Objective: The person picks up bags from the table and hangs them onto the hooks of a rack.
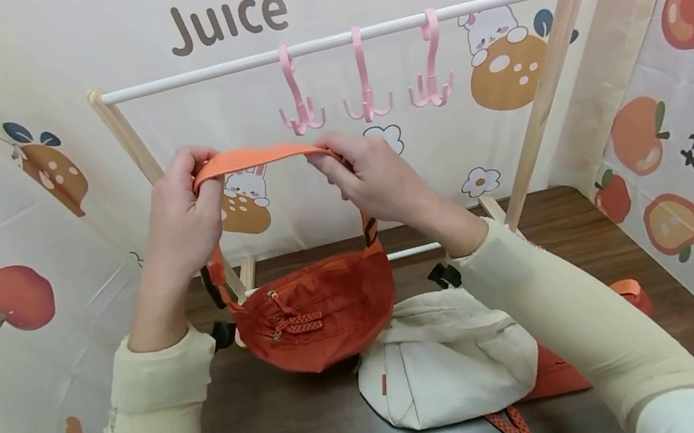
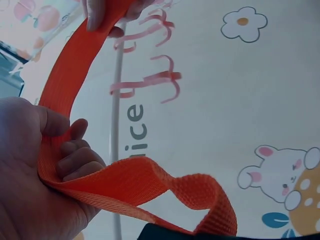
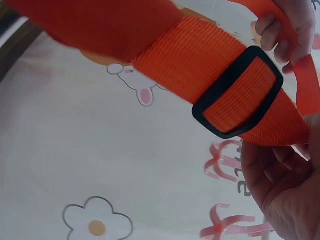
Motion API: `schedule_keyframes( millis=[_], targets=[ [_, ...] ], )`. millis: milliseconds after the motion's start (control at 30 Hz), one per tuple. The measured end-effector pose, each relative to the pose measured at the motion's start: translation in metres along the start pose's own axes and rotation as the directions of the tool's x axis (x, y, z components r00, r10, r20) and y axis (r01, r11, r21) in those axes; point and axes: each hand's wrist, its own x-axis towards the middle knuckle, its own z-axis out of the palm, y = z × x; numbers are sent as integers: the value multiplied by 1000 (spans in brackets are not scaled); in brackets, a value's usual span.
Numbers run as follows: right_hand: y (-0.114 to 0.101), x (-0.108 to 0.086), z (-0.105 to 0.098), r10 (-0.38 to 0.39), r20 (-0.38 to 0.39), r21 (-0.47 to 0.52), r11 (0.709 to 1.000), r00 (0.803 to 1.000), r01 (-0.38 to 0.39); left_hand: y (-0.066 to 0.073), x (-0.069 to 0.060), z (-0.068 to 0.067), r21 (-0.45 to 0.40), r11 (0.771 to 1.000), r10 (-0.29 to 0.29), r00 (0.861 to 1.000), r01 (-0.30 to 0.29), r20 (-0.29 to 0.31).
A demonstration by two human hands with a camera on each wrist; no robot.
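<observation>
Sleeves [image 1: 578, 319] nearest camera. Left hand [image 1: 183, 205] and right hand [image 1: 378, 177] both grip orange strap [image 1: 251, 157], fingers curled; red waist bag [image 1: 341, 305] hangs below, near cream bag [image 1: 463, 373]. Risks: loosened fingers could drop it; swinging could knock 3 pink hooks [image 1: 364, 83].

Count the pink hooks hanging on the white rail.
3: the left hook, the middle hook and the right hook, side by side on the white rail in the head view; none seems hidden.

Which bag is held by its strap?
The red waist bag: left hand and right hand grip its orange strap. The cream bag and half-hidden red one lie unheld.
</observation>
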Motion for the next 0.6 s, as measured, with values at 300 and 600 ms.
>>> schedule_keyframes(
  millis=[300, 600],
  targets=[
    [4, 14, -11, 27, -126, -10, 1000, 992, -28, 3, 17, 7, -65, 998, -2, 1000, 4, 27],
    [18, 19, -14, 67, -229, 19, 998, 971, -64, -6, 33, 23, -128, 990, 57, 998, -55, 12]
  ],
)
